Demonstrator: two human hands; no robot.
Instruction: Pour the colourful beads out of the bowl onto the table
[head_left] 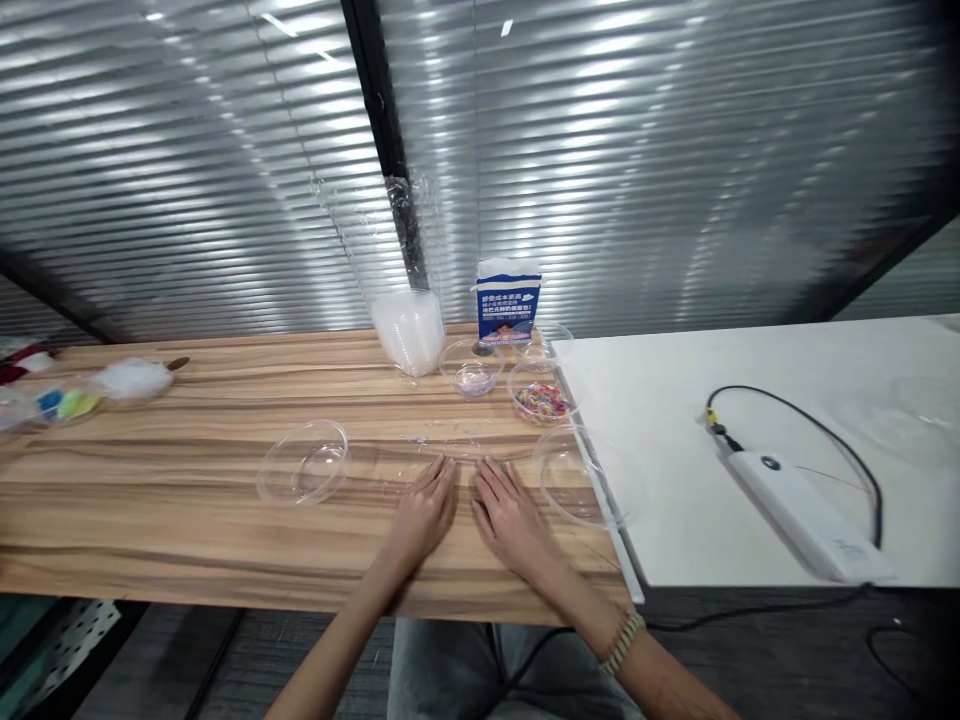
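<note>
My left hand (425,508) lies flat on the wooden table, fingers stretched and pointing away from me. Beside it, a small gap apart, my right hand (511,515) rests the same way. Neither holds anything. Just past the fingertips, small clear or silvery bits (450,440) are scattered on the wood. To the right of my right hand is a clear plastic bowl (574,475), and another clear bowl (304,463) stands left of my left hand. Farther back, one bowl holds many-coloured small pieces (542,402), and next to it a bowl (471,368) has a little pale purplish content.
A blue-and-white paper bag (508,303) and a stack of white translucent bowls (409,332) in plastic wrap stand at the back. A white power strip (810,515) with a black cable lies on the white table (660,400). Bagged items (71,402) sit far left.
</note>
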